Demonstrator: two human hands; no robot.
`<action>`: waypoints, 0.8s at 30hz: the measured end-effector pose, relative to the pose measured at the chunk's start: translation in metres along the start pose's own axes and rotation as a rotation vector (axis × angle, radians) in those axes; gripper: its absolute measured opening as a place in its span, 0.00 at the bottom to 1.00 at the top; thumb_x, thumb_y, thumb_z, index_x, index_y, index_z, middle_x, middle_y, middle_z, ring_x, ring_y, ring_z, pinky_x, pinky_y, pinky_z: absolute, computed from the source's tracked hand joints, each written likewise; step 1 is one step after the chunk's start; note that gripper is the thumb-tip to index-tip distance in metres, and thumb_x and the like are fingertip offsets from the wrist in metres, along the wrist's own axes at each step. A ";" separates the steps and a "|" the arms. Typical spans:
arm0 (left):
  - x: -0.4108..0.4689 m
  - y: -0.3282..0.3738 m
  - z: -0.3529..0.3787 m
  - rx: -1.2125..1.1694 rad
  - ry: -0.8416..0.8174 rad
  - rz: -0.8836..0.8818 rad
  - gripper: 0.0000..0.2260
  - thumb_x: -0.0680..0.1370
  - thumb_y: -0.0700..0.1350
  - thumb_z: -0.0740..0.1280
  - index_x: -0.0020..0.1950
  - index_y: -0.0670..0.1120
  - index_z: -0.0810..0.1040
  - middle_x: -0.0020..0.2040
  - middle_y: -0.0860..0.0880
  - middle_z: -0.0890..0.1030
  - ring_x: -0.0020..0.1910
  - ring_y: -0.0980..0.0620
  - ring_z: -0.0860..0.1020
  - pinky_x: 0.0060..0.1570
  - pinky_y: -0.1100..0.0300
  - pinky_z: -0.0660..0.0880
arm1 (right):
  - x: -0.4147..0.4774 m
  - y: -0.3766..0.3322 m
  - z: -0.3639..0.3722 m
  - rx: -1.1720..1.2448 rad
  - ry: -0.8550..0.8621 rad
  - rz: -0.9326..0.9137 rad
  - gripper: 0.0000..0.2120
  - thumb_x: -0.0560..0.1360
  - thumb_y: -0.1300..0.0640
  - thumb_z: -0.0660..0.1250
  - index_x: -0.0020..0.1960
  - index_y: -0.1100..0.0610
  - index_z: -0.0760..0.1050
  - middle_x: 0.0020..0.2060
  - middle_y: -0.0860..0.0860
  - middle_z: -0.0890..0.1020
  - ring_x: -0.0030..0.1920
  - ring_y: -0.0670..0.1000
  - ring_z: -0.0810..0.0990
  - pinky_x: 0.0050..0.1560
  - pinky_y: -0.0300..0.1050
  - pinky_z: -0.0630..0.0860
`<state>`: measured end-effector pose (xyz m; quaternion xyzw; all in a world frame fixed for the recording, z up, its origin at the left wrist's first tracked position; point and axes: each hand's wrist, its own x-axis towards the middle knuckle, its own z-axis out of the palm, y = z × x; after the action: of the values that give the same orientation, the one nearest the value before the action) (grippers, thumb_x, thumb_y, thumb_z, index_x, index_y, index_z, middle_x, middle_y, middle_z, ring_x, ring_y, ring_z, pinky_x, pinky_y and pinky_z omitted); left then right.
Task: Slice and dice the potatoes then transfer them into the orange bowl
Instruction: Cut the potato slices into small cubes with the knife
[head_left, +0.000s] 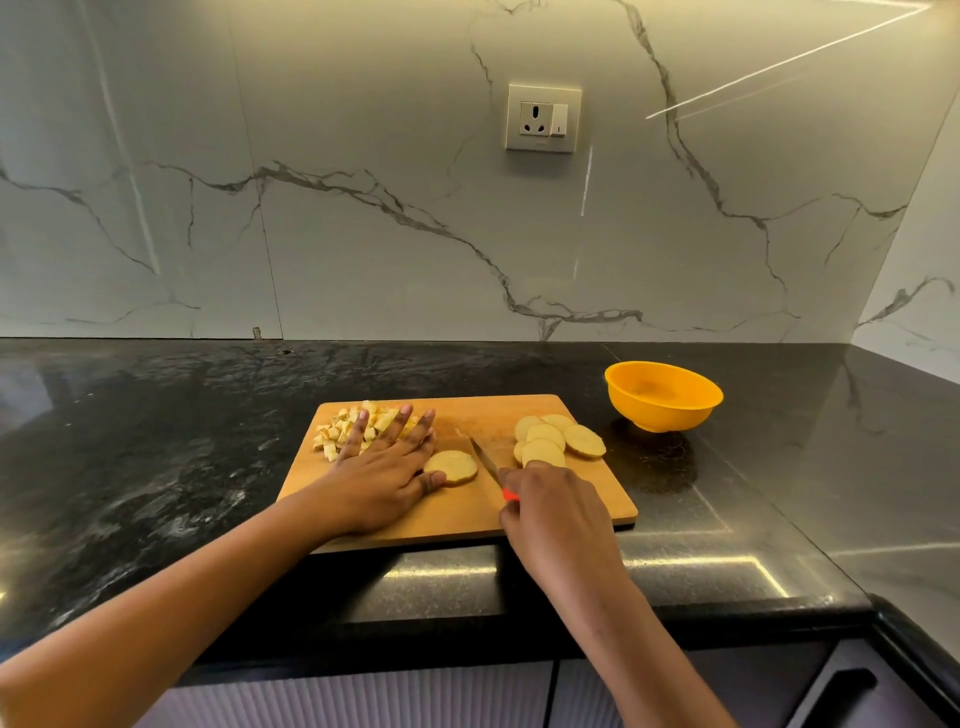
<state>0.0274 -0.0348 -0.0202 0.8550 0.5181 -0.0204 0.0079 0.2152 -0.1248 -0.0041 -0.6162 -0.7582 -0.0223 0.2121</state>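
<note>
**Operator:** State the condition of the hands, nearest first.

**Technician:** The right hand is over the near right part of the cutting board, with its fingers curled around the red handle of a knife. The blade points away and to the left, with its tip low over the board. The left hand lies flat on the board's left half, fingers straight and spread. It holds nothing. Its thumb touches the edge of a single slice.

**Operator:** Why that arrangement?

**Technician:** Judged from position, the thumb steadies the slice for the blade just beside it. The extended fingers lie to the left, clear of the cutting line.

**Operator:** Locate the potato.

**Technician:** There are three groups, all on the board. The single slice lies near the centre. The diced pieces are at the far left corner, partly under the left fingertips. The stacked slices are along the right side and not yet diced. This probably keeps finished and pending stock apart.

**Operator:** And the receiving vessel?

**Technician:** The orange bowl stands on the dark surface, just beyond the board's far right corner, close to the knife side for transfer. No potato shows inside it. By my estimate, dicing is about half complete and transfer has not begun.

**Operator:** Anything beyond it?

**Technician:** A marble wall carrying a wall socket.
</note>
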 end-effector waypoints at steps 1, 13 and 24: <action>0.001 -0.001 0.001 0.002 0.001 0.002 0.56 0.52 0.76 0.21 0.76 0.52 0.38 0.71 0.57 0.26 0.67 0.55 0.24 0.61 0.48 0.21 | 0.001 0.002 0.000 0.000 0.011 0.010 0.16 0.80 0.55 0.59 0.68 0.51 0.72 0.54 0.49 0.77 0.52 0.49 0.77 0.49 0.41 0.73; 0.003 0.005 -0.003 0.066 0.007 -0.016 0.38 0.70 0.68 0.33 0.77 0.51 0.39 0.71 0.56 0.28 0.68 0.56 0.25 0.63 0.49 0.23 | 0.007 0.000 0.000 0.006 -0.037 0.005 0.16 0.80 0.55 0.60 0.67 0.51 0.73 0.55 0.49 0.79 0.53 0.48 0.77 0.51 0.41 0.73; -0.002 -0.014 0.002 0.015 0.131 0.172 0.44 0.62 0.74 0.24 0.74 0.55 0.42 0.76 0.56 0.46 0.71 0.64 0.39 0.66 0.61 0.28 | -0.008 0.006 -0.004 0.055 0.029 0.007 0.20 0.80 0.53 0.58 0.72 0.48 0.67 0.53 0.47 0.77 0.52 0.47 0.75 0.47 0.39 0.70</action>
<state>0.0142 -0.0307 -0.0222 0.8959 0.4420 0.0326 -0.0305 0.2237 -0.1320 -0.0045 -0.6123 -0.7532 -0.0099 0.2401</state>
